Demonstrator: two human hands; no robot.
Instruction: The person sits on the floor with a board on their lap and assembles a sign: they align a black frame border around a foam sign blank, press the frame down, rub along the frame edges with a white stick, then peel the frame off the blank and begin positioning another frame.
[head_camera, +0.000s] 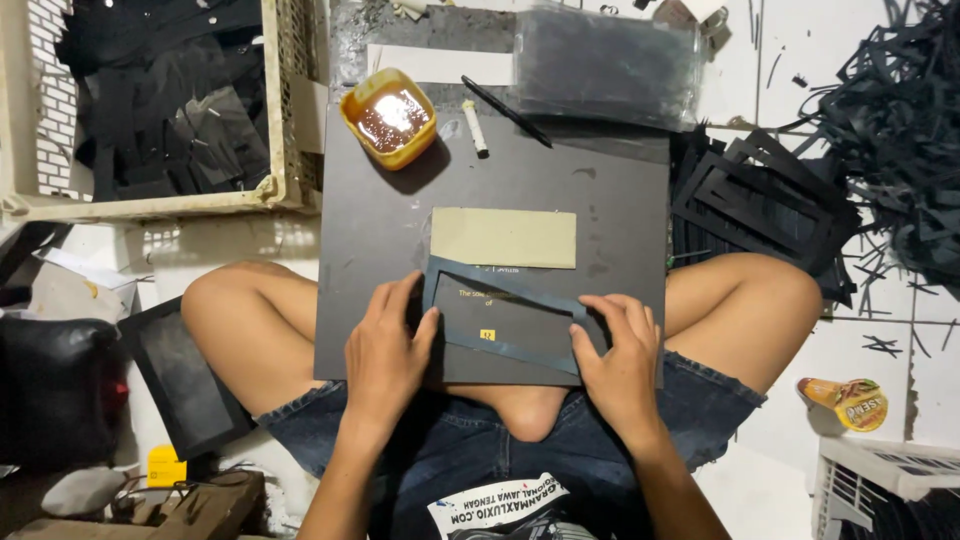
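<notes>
Head view, looking down on a person seated cross-legged on a tiled floor w/ a dark board resting across the lap as a work surface. Left hand lies flat, fingers spread fairly wide, pressing the left end of a thin black card frame; thumb sits on the frame's inner left edge. Right hand is likewise open and pressing down, fingertips on the frame's right end; neither hand grips anything, both simply bear on the frame. Frame lies tilted, skewed approx. clockwise against a dark card beneath it, which carries small gold print and a small yellow mark. Just above, touching or overlapping the dark card, lies 1 tan rectangular card. At the board's far left corner stands 1 orange tub holding a glossy liquid, prob. glue, though the glare makes it hard to confirm. Near it lie a short white stick and a black pen, well apart from the hands. A clear plastic pack of dark sheets sits beyond the board. To the right, a stack of black frames and a heap of black offcuts. Upper left, a cream crate of black pieces.
</notes>
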